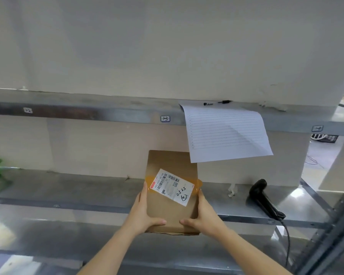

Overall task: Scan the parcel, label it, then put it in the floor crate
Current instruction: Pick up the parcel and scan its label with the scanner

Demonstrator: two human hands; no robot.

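Both grips were clamped on the parcel (172,192), the left hand (145,212) on its left edge and the right hand (202,214) on its right, thumbs on top near its lower corners; the parcel was held flat-faced to the camera above the shelf (77,187), a white label (172,187) with barcodes and handwriting stuck aslant across its orange tape. A black scanner (263,198) lay on the shelf to the right, well apart; a lined sheet (226,133) hung from the upper shelf, overlapping the parcel's top right corner.
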